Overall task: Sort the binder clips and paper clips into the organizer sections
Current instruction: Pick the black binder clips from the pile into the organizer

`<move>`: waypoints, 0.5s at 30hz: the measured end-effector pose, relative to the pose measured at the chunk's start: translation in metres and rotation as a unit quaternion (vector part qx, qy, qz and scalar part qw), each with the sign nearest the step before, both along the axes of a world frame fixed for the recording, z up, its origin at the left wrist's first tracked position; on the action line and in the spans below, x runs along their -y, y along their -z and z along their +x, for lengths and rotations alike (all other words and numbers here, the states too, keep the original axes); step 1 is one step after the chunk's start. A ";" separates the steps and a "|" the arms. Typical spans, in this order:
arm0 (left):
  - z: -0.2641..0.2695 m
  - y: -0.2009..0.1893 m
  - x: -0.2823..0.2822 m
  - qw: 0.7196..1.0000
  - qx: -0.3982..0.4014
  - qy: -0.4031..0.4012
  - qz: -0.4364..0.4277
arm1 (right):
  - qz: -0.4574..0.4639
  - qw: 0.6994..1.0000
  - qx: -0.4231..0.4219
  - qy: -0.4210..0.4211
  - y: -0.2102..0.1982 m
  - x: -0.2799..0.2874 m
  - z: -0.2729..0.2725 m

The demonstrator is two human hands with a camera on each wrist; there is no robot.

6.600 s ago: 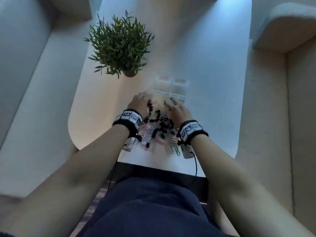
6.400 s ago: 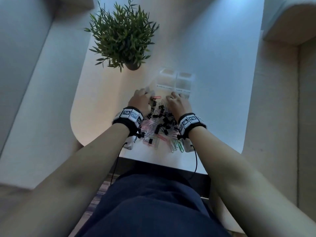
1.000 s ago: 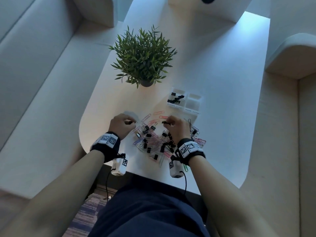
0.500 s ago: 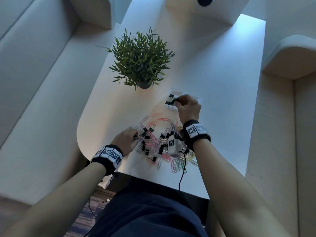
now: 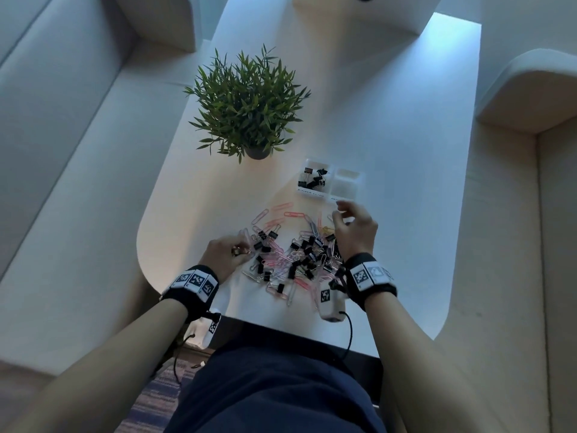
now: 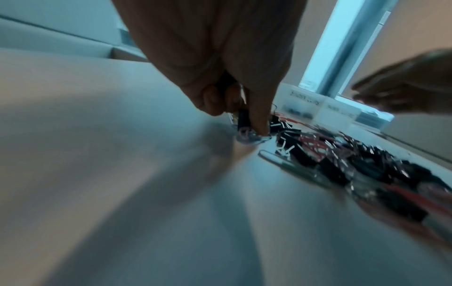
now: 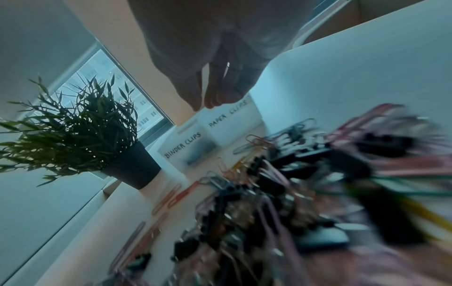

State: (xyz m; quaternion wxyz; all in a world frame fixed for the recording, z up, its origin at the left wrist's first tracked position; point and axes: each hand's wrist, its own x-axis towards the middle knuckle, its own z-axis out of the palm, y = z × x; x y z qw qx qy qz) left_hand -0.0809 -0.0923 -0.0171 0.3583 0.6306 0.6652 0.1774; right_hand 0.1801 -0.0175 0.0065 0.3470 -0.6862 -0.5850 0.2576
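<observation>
Left hand low at the left edge of the pile of clips on the white surface; its grip is closed, fingertips pinching a black binder clip that sits right at the near-left fringe of the heap, touching the loose paper clips there. Head view shows only a small dark and brassy glint in that grip; left wrist view shows the black clip body between thumb and forefinger. Right hand above the far-right part of the pile, fingers loosely spread and relaxed, nothing in the grip, just near of the organizer. Organizer lies at the far right beyond the pile, apart from it; left section holds several black binder clips. Right wrist view alone gives the labels: BINDER CLIPS on the left section, PAPER CLIPS on the right. Potted plant stands far left of the organizer.
</observation>
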 end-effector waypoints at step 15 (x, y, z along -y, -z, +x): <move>0.091 -0.085 -0.144 0.996 -0.012 0.033 0.085 | -0.027 0.999 0.031 -0.029 0.015 0.052 0.031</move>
